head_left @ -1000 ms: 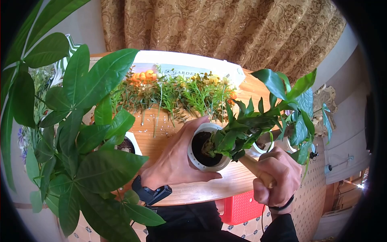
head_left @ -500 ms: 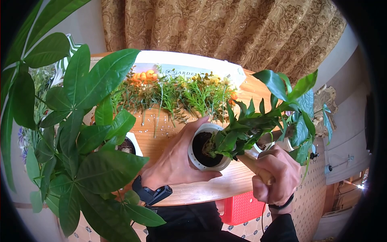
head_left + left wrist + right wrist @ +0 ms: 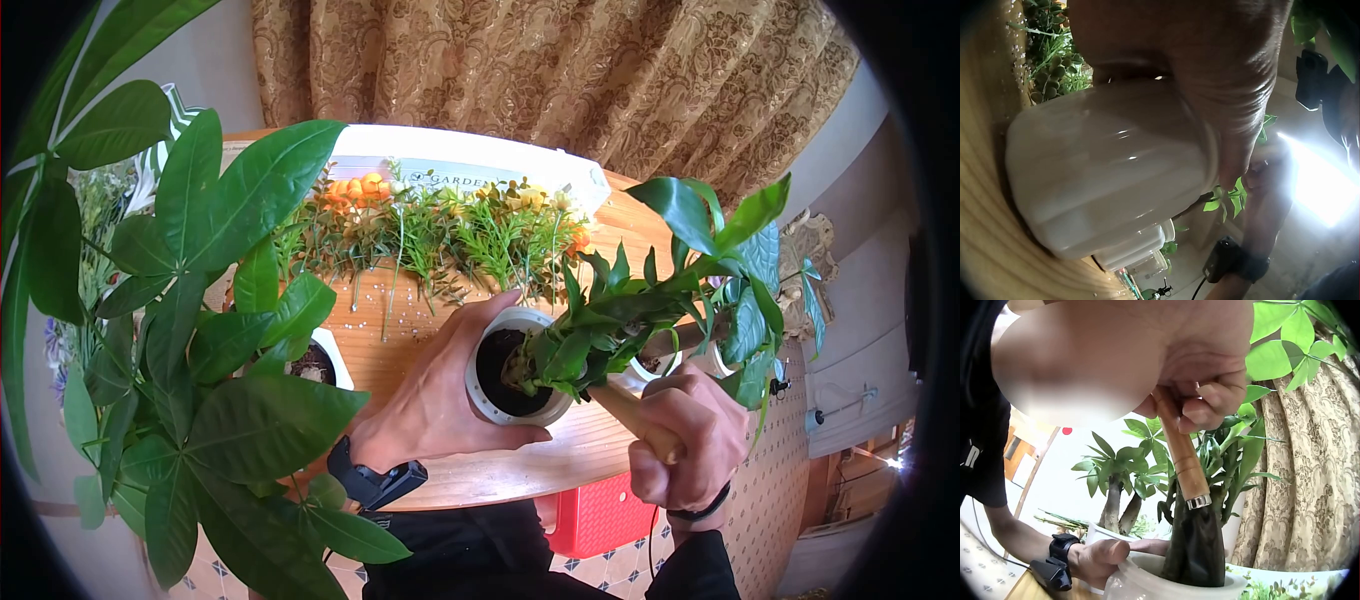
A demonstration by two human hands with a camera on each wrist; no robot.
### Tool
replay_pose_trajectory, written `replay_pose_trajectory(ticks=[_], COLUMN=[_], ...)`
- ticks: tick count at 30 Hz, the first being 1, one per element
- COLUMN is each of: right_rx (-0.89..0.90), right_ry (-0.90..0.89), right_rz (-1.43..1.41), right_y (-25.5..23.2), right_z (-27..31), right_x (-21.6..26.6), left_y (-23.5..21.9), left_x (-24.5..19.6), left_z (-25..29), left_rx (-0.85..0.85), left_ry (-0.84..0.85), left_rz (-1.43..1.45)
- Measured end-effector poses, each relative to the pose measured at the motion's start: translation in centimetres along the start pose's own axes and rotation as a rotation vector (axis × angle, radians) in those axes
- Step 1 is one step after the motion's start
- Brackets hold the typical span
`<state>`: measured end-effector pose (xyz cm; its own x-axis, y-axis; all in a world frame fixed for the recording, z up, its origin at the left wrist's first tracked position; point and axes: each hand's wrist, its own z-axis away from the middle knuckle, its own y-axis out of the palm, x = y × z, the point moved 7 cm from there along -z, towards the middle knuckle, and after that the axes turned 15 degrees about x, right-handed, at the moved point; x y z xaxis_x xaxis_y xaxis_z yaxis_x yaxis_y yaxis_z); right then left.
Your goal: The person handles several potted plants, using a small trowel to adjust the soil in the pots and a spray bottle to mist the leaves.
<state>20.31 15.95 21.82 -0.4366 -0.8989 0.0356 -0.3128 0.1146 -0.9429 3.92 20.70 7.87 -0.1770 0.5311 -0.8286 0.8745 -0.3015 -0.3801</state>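
Note:
My left hand (image 3: 425,395) holds the side of a white plastic pot (image 3: 1104,175), with the thumb along its near side. Dark soil (image 3: 497,368) fills the pot, and a leafy green plant (image 3: 620,315) rises from it, leaning right. My right hand (image 3: 690,430) grips the wooden handle of a small trowel (image 3: 1186,465). Its dark metal blade points down inside the pot, close against the plant's thick stem; the blade's tip is hidden below the rim. In the left wrist view the pot's base is at the wooden tabletop.
Large leaves of another plant (image 3: 270,420) fill the left side, above a white pot (image 3: 335,360). Artificial flowers and greenery (image 3: 430,235) lie along the back beside a white box (image 3: 480,150). More potted plants (image 3: 745,320) stand right. A red stool (image 3: 605,515) is below the table edge.
The upper leaves of the plant have shifted very slightly to the right. Both hands keep their grip in nearly the same place.

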Motion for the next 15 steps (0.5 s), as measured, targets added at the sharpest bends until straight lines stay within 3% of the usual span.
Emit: replay_pose_trajectory(ticks=[5, 15], right_rx=[0.022, 0.019], right_ry=[-0.015, 0.000], right_rz=[-0.002, 0.024], right_y=[0.33, 0.10], right_z=[-0.30, -0.43], right_x=[0.23, 0.35], left_y=[0.08, -0.15], left_x=[0.24, -0.07], left_z=[0.16, 0.01], left_rx=[0.017, -0.015], left_ry=[-0.075, 0.014], left_rz=[0.051, -0.037])
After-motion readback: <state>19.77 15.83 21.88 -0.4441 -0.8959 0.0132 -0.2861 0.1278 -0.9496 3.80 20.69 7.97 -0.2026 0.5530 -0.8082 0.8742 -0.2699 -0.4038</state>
